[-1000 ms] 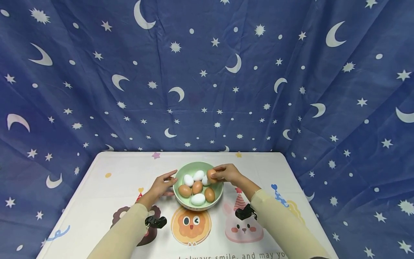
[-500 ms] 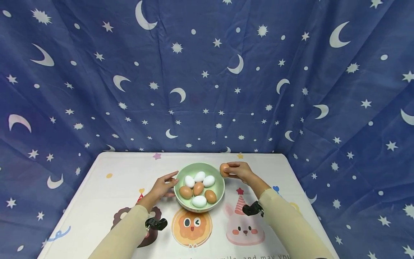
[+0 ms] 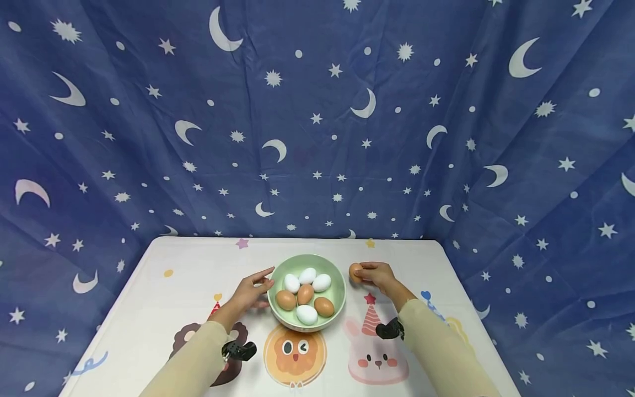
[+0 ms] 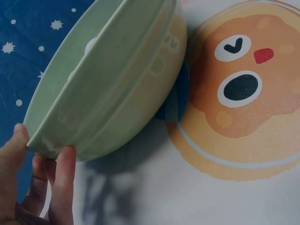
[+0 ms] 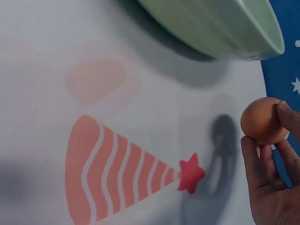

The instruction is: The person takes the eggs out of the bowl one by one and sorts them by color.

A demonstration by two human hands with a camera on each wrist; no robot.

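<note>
As right hand grips it, brown egg part-hidden | wrist views: bowl cropped

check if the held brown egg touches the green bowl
Apart: the right wrist view shows white tablecloth and blue curtain between the brown egg and the green bowl.

Long, plain cream sleeves clothe both arms, the left sleeve around seven o'clock, the right sleeve around five. A small, black, angular left wrist device is matched by a similar right wrist device.
</note>
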